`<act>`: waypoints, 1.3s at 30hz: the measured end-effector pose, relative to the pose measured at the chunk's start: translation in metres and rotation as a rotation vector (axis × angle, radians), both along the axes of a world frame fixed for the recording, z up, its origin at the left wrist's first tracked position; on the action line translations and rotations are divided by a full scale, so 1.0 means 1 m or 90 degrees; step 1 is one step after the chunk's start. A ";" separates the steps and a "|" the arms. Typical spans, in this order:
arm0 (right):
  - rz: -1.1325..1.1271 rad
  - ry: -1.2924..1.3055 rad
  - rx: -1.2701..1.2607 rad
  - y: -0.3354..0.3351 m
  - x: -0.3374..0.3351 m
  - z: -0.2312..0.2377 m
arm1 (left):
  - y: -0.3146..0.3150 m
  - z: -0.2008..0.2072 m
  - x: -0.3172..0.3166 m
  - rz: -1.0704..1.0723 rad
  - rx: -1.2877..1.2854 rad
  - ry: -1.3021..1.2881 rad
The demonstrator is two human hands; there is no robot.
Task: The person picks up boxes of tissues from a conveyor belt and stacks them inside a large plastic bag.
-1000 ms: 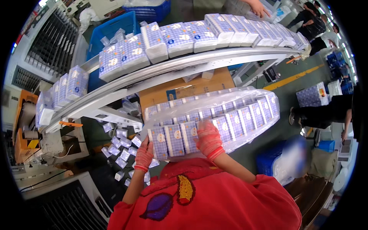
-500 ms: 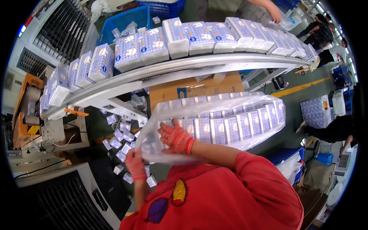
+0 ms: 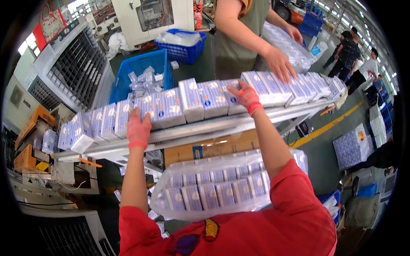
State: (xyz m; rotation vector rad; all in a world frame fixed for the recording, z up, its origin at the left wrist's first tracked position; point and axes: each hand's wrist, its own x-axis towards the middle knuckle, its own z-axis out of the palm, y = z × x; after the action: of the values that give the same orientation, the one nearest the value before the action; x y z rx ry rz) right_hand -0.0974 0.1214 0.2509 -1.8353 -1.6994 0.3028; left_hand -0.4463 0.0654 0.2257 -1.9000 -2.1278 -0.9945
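Note:
A row of tissue packs (image 3: pixel 169 106), blue-and-white checked with a rabbit print, stands on a metal conveyor rail (image 3: pixel 192 126). My left hand (image 3: pixel 139 129), in a reddish glove, touches the near side of the row left of its middle, fingers apart. Farther right, my right hand (image 3: pixel 247 97), gloved alike, lies with spread fingers over the top front of the packs. Several packs stand between both hands. Below the rail, closer to me, a clear plastic bag (image 3: pixel 164 177) holds more packs in rows; neither hand touches it.
Across the rail a co-worker's hand (image 3: pixel 279 64) rests over packs, beside a filled clear bag (image 3: pixel 286 47). A blue crate (image 3: pixel 124 70) holds loose small packs. A cardboard box (image 3: pixel 175 157) sits under the rail. Small packs lie on the floor at left.
Both my hands have left the plastic bag and moved up and forward to the row on the rail. The view has tilted up, and the co-worker's hand has come down onto the packs.

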 end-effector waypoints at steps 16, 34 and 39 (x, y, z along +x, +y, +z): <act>0.176 0.850 -0.429 0.003 0.025 0.011 | 0.004 0.032 -0.050 -0.326 -0.326 -1.156; 0.396 0.616 0.087 0.061 -0.181 0.141 | 0.056 0.168 -0.089 -0.202 0.032 -0.296; 0.264 -0.046 0.016 -0.001 -0.159 0.026 | -0.020 0.097 -0.120 0.173 -0.264 0.170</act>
State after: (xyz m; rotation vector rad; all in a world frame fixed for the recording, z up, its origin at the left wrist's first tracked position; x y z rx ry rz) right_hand -0.2564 0.1203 0.2772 -1.4783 -2.1195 0.3858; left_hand -0.5659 0.0453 0.3231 -1.7020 -2.4693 -0.2437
